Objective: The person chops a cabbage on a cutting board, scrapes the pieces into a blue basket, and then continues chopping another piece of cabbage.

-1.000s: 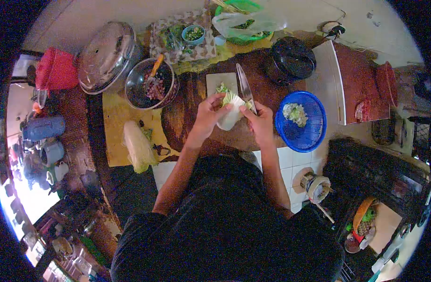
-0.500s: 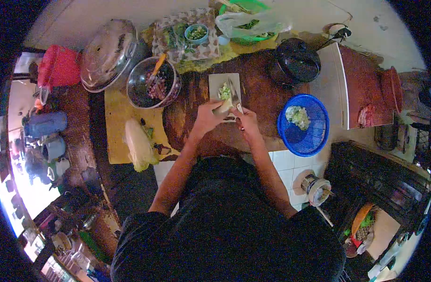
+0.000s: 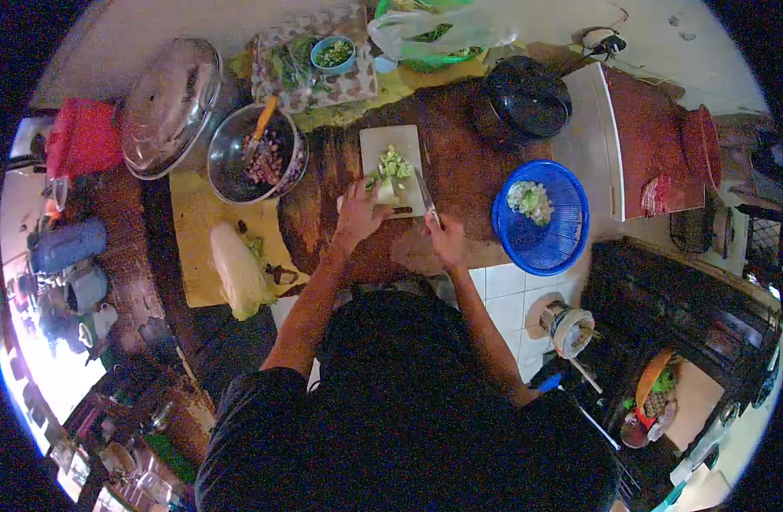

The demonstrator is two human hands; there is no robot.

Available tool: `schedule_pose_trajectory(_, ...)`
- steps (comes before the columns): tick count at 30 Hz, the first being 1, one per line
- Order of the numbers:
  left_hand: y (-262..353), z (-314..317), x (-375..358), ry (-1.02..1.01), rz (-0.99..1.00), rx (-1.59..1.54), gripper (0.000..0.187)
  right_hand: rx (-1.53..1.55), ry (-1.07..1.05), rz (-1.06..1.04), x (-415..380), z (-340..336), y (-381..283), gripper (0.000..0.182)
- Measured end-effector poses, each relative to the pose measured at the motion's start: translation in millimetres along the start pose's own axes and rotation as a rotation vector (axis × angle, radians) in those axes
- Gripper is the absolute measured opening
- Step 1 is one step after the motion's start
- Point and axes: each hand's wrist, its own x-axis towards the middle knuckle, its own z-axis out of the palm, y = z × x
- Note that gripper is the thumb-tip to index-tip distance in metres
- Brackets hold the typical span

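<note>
On the white cutting board point(image 3: 390, 136) lies a heap of chopped cabbage point(image 3: 395, 160). My left hand point(image 3: 359, 213) is at the board's near left side, its fingers closed on a pale piece of cabbage point(image 3: 388, 193). In my right hand point(image 3: 445, 241) is a knife point(image 3: 426, 194), gripped by its handle. The blade points away from me along the board's right edge, apart from the cabbage piece. My right fingers are partly smeared by motion.
A blue basket point(image 3: 501, 239) with chopped cabbage stands right, below a black pot point(image 3: 528, 102). At left are a clear bowl point(image 3: 217, 175) of purplish pieces with an orange-handled utensil and a whole Chinese cabbage point(image 3: 238, 271). An egg tray point(image 3: 357, 85) lies behind.
My hands, close together over the board before, have moved apart. The left sits lower left with the cabbage piece; the right has drawn the knife to the board's right edge. The view has shifted slightly.
</note>
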Motion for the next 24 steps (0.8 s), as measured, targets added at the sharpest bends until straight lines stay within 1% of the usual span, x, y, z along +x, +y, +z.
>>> schedule_pose_trajectory(1, 4.5, -5.0, -1.0, 0.042, 0.006, 0.032, 0.062, -0.026, 0.009, -0.036, -1.6, 1.7, 3.7, 0.038)
schedule_pose_trajectory(2, 7.6, -8.3, -0.7, 0.084, 0.013, 0.064, 0.062, -0.060, 0.009, -0.013, -2.7, 1.7, 7.6, 0.039)
schedule_pose_trajectory(5, -2.7, 25.8, 2.6, 0.063, -0.015, 0.038, 0.056, -0.173, -0.006, 0.040, -9.4, -1.9, 10.7, 0.040)
schedule_pose_trajectory(7, -6.6, 38.2, 4.9, 0.051, -0.046, -0.064, 0.050, -0.254, -0.033, 0.039, -11.7, -5.1, 5.7, 0.041)
schedule_pose_trajectory(10, -11.8, 39.3, 6.8, 0.073, -0.040, -0.190, 0.042, -0.502, 0.038, -0.092, -19.4, -5.8, -13.5, 0.044)
schedule_pose_trajectory(11, -12.8, 37.5, 8.0, 0.088, -0.028, -0.229, 0.039, -0.478, 0.050, -0.183, -20.4, -3.0, -14.2, 0.045)
schedule_pose_trajectory(13, -14.5, 31.5, 5.7, 0.107, 0.122, -0.063, 0.037, -0.430, 0.072, -0.363, -22.8, 3.6, -14.5, 0.051)
schedule_pose_trajectory(14, -15.4, 28.6, 4.7, 0.116, 0.195, 0.022, 0.036, -0.507, 0.062, -0.430, -22.6, 4.7, -14.5, 0.053)
schedule_pose_trajectory(16, -13.8, 25.7, 3.3, 0.150, 0.215, 0.007, 0.034, -0.658, 0.039, -0.561, -24.2, 8.0, -25.4, 0.058)
schedule_pose_trajectory(17, -12.1, 24.9, 4.3, 0.168, 0.226, -0.001, 0.033, -0.698, -0.048, -0.458, -24.3, 11.7, -26.6, 0.059)
schedule_pose_trajectory(19, -13.9, 38.5, 4.8, 0.235, 0.110, -0.143, 0.029, -0.772, -0.219, -0.248, -23.5, 20.5, -23.0, 0.061)
schedule_pose_trajectory(20, -15.0, 45.4, 5.6, 0.269, 0.052, -0.213, 0.027, -0.708, -0.209, -0.237, -20.4, 28.9, -10.4, 0.062)
schedule_pose_trajectory(21, -12.6, 43.8, 7.0, 0.278, 0.027, -0.212, 0.024, -0.645, -0.200, -0.227, -15.0, 41.0, 15.7, 0.063)
schedule_pose_trajectory(22, -8.8, 40.7, 6.7, 0.283, 0.002, -0.212, 0.022, -0.582, -0.191, -0.215, -14.3, 47.6, 18.3, 0.065)
schedule_pose_trajectory(23, -4.8, 38.0, 6.0, 0.287, -0.024, -0.213, 0.019, -0.489, -0.149, -0.307, -16.3, 50.3, 22.2, 0.066)
schedule_pose_trajectory(24, -6.2, 47.4, 4.9, 0.286, -0.074, -0.314, 0.018, -0.396, -0.108, -0.396, -22.3, 48.9, 7.2, 0.068)
